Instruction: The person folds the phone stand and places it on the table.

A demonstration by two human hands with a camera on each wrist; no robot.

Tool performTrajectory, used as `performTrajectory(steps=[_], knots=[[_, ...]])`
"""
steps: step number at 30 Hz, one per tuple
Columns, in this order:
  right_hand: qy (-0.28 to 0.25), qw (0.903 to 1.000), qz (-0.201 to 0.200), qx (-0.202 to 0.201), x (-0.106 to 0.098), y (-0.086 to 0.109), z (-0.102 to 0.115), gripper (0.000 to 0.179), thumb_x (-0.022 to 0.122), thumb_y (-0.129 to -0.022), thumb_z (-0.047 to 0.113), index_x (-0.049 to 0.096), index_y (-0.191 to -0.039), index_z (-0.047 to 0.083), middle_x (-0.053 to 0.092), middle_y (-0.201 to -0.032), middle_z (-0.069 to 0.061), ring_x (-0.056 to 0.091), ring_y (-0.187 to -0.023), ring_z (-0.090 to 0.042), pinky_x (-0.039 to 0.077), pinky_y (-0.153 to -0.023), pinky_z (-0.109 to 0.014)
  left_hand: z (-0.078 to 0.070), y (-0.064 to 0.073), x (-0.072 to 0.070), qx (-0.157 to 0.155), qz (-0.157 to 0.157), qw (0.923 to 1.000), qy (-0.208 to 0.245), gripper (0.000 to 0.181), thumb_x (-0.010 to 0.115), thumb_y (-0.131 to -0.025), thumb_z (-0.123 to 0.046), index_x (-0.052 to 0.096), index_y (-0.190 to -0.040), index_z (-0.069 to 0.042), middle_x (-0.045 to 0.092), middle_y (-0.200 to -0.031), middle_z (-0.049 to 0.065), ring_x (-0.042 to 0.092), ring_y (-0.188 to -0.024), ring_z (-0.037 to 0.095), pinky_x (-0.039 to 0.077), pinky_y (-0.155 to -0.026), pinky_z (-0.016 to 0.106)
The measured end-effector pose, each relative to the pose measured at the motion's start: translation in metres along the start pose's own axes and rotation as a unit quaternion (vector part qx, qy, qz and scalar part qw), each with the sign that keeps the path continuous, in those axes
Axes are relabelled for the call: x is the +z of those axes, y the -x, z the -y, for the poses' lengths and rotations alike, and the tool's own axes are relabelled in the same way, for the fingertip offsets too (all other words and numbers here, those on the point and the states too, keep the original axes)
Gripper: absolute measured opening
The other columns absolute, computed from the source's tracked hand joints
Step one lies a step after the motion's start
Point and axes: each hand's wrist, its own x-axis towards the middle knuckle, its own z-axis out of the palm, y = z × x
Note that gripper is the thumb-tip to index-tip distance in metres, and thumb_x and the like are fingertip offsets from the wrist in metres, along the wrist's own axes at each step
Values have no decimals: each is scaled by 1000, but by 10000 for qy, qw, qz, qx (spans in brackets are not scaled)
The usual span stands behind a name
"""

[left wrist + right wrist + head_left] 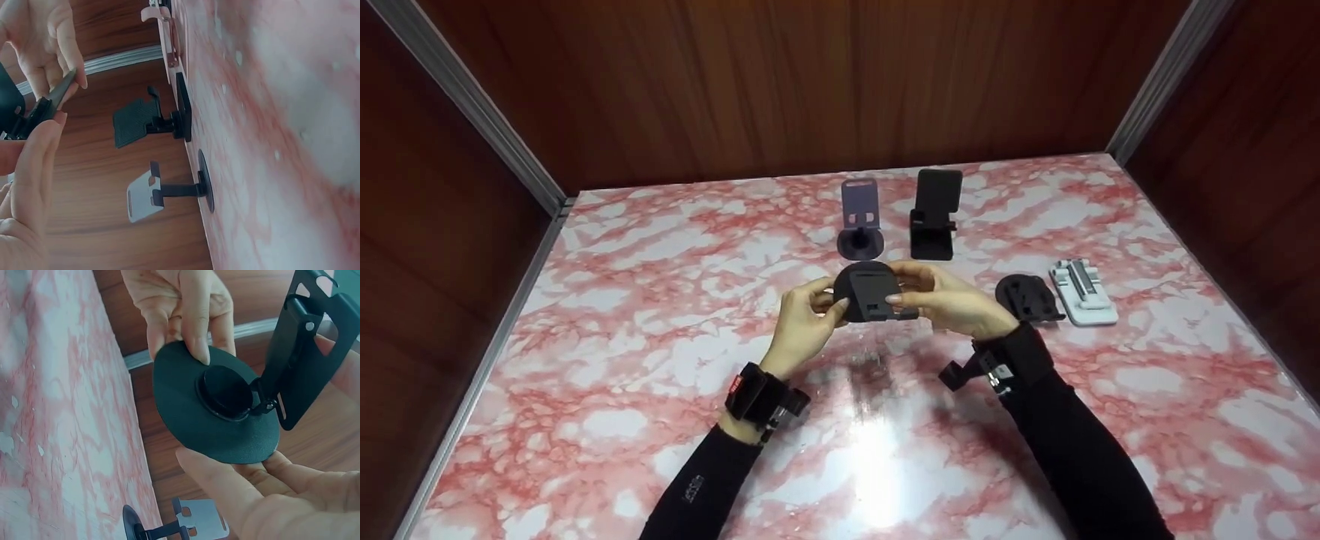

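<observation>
A black phone stand (864, 294) with a round base is held up between both hands over the table. My left hand (801, 324) pinches the edge of the round base (185, 399), its thumb on the disc's face. On the other side, my right hand (956, 301) grips the stand, with fingers along the base rim and a thumb on the plate (306, 377). The right wrist view shows that plate tilted away from the base at the hinge. From the left wrist view, the stand is seen edge-on and partly cut off.
Behind the hands stand an upright purple phone stand (860, 206) and an upright black one (937, 199). At the right lie a folded black stand (1026, 296) and a folded white stand (1099, 315). Wooden panels (810, 82) enclose the marbled table (660, 300).
</observation>
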Motion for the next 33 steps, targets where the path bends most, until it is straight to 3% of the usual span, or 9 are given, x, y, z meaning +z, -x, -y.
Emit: performTrajectory(steps=[10,16,22,26,33], knots=[[718,9973,75,-149,-4,-1,0,55,64,-91,-2,43,-142,-6,64,-116,-5,63,-104,-15,57,-89,-25,-2,0,2,-271,143,9995,105,31,59,-88,12,64,-119,11,71,-98,32,75,-82,32,63,-67,31],[1164,9928,-39,-264,-1,0,1,58,69,-88,-2,46,-141,-5,64,-115,-5,62,-103,-17,56,-87,-26,-2,1,1,-523,324,9974,374,31,53,-94,1,62,-123,10,71,-103,29,72,-85,22,63,-75,34],[1391,9897,-164,-287,3,0,2,58,72,-87,3,49,-140,-2,64,-117,-8,61,-107,-18,56,-89,-26,-3,4,2,-677,495,9958,376,38,69,-92,-23,65,-123,-1,74,-104,17,72,-87,15,62,-81,39],[1502,9879,-198,-327,4,0,2,57,73,-87,3,50,-139,-1,66,-118,-9,62,-108,-19,56,-89,-26,-1,3,2,-742,537,9941,575,40,75,-87,-17,66,-122,0,74,-104,20,72,-87,16,62,-82,42],[1571,9862,-369,-375,5,-1,1,63,74,-85,1,49,-142,-1,67,-119,-14,64,-106,-18,58,-87,-27,-1,2,2,-899,599,9888,1031,38,74,-87,-10,65,-121,4,73,-105,22,74,-88,18,62,-80,36]])
